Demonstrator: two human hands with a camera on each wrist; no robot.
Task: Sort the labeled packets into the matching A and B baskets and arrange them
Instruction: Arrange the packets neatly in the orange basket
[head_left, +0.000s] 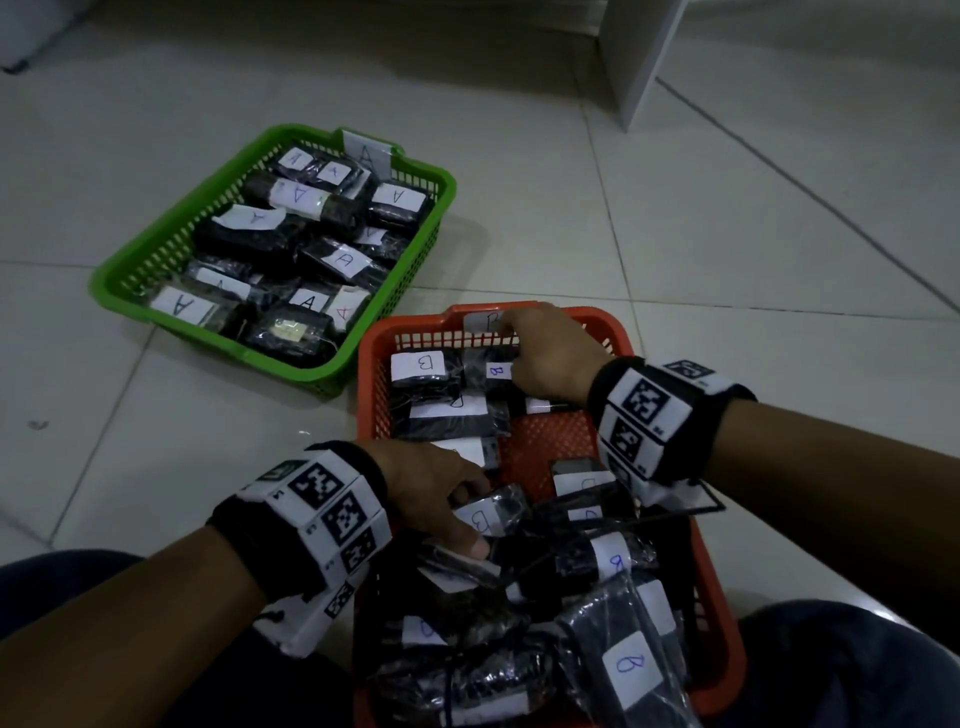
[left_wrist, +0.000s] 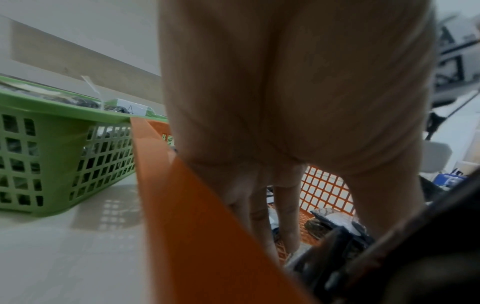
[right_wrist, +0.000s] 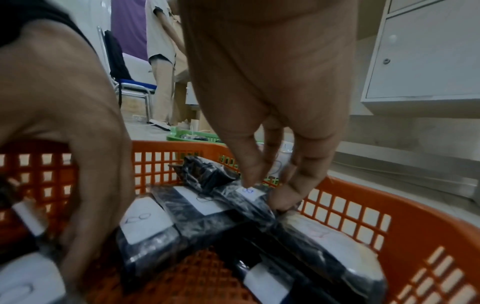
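Pale tiled floor (head_left: 571, 218), white cabinet (right_wrist: 426, 51) at far right. Green basket (head_left: 130, 291) tagged A sits beyond and left, filled with black packets labeled A (head_left: 306, 244). Orange basket (head_left: 722, 597) tagged B lies nearest, corner touching the green one, holding black B-labeled packets (head_left: 618, 654) in a loose heap near, tidier rows far. Left hand (head_left: 431, 493) grasps a B packet (head_left: 493, 512) between thumb and curled fingers at the basket's left side. Right hand (head_left: 550, 353) pinches a small blue-B packet (right_wrist: 249, 197) by the far wall.
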